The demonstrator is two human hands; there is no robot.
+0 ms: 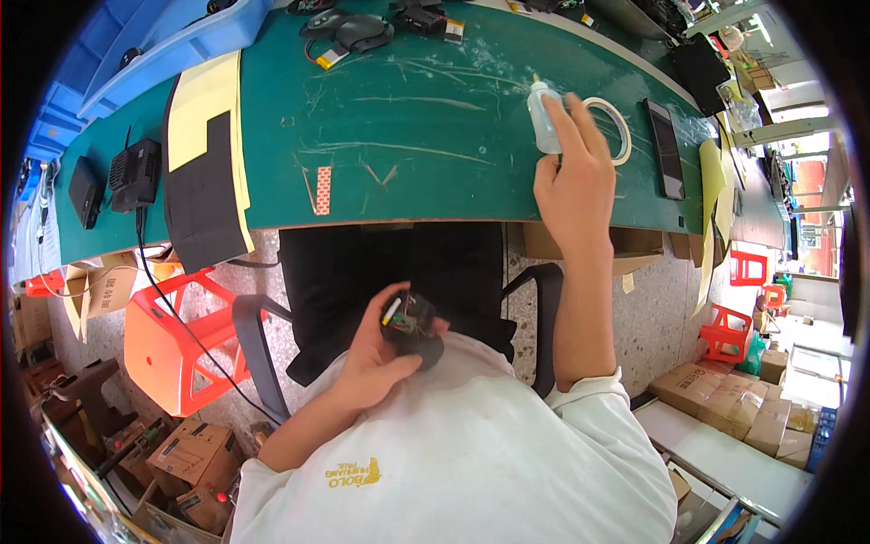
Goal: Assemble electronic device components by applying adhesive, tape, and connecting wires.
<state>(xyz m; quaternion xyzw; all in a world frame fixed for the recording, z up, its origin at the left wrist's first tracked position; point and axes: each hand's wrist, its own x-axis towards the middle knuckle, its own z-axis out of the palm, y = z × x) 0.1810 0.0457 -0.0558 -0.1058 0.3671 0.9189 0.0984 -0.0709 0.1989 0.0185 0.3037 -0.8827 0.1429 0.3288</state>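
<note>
Above my lap, my left hand is closed round a small black electronic device. Thin coloured wires and a bright yellow-and-white edge show in its opened casing. Over the right part of the green table, my right hand stretches forward with index and middle fingers extended. A small translucent squeeze bottle with a thin nozzle is right at the index finger and thumb. The fingers partly cover the bottle; whether they touch it is hard to tell. A roll of white tape lies beyond these fingers on the right.
A phone lies farther right on the green table. Black parts with small batteries are at the far edge. On the left are black and yellow sheets, black boxes with a cable, and blue bins. A red stool stands below.
</note>
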